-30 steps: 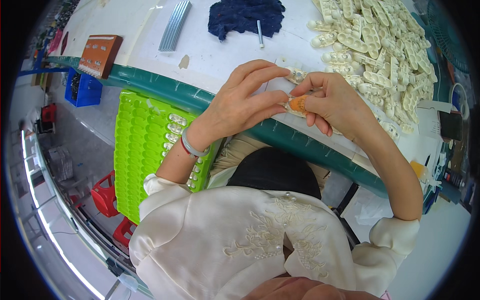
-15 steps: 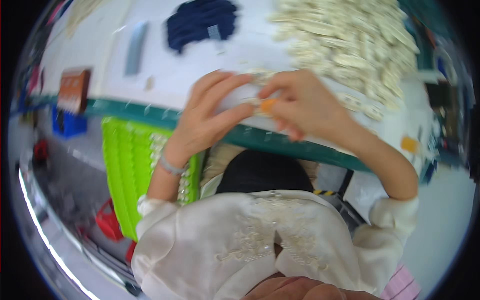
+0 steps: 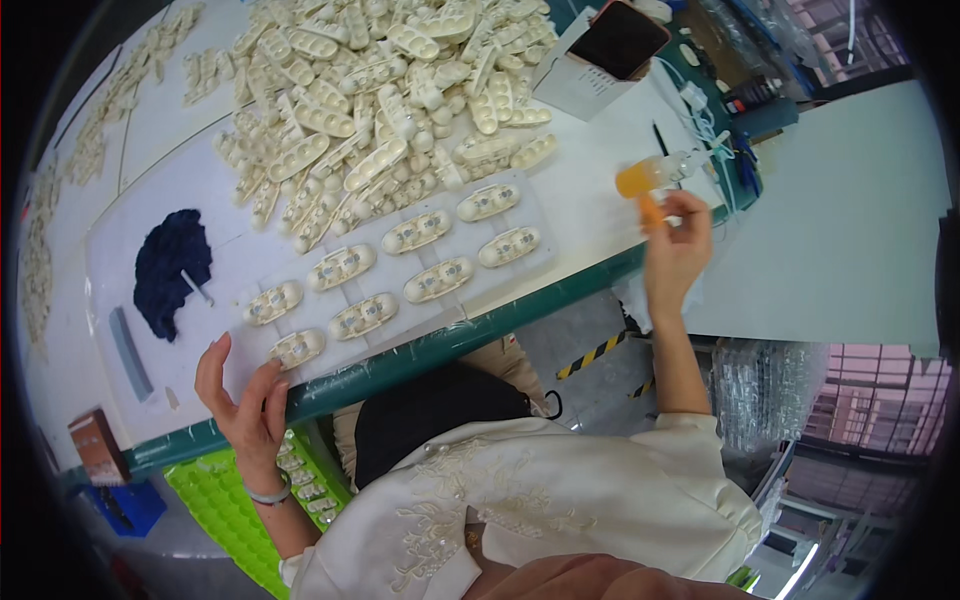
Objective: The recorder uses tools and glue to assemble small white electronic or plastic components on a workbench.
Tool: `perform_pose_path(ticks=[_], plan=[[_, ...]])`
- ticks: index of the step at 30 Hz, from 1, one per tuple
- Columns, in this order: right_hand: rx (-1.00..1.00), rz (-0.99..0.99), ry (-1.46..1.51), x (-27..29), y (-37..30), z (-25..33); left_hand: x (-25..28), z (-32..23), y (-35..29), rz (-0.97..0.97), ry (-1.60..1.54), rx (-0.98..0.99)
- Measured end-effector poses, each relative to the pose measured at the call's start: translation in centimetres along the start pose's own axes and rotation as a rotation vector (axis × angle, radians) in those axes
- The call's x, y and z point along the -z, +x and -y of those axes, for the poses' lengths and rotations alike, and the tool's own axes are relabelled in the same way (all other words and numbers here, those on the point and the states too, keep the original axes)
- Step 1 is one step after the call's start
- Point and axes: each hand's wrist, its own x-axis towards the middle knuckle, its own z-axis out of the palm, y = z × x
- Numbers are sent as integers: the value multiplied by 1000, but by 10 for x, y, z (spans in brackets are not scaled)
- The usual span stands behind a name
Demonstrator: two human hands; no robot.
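1. Well, the right hand (image 3: 677, 258) pinches an orange bit (image 3: 650, 211) between thumb and fingers, close beside an orange jar (image 3: 633, 180) on the right side of the table (image 3: 592, 205).
2. The bit looks light, so a gentle pinch should do (it is too small to tell if it is hard or squishy). The end in the fingers is likely the best place to hold.
3. The jar seems light too, and might tip if bumped. Its round side looks good to grab, away from the clear end.
4. The left hand (image 3: 245, 405) is loose, its fingers spread. The fingertips are just beside the nearest white part (image 3: 298, 349); nobody can tell if they touch.
5. That part lies with seven others in two rows on a pale sheet (image 3: 532, 213). They look stiff and smooth, so they might slip. The long sides are probably best to pinch, keeping off the little bits on top, which could come loose.
6. The two hands are well apart.
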Motion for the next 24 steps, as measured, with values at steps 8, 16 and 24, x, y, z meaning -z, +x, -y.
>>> perform_pose_path(ticks=[8, 16, 24], plan=[[-50, 14, -89, 7, 34, -77, -5, -5, 12, 13, -40, 1], [-82, 318, 249, -7, 12, -22, -2, -1, 8, 9, -55, 32], [-268, 539, 1198, -7, -18, 60, -2, 1, 15, 8, -78, -38]])
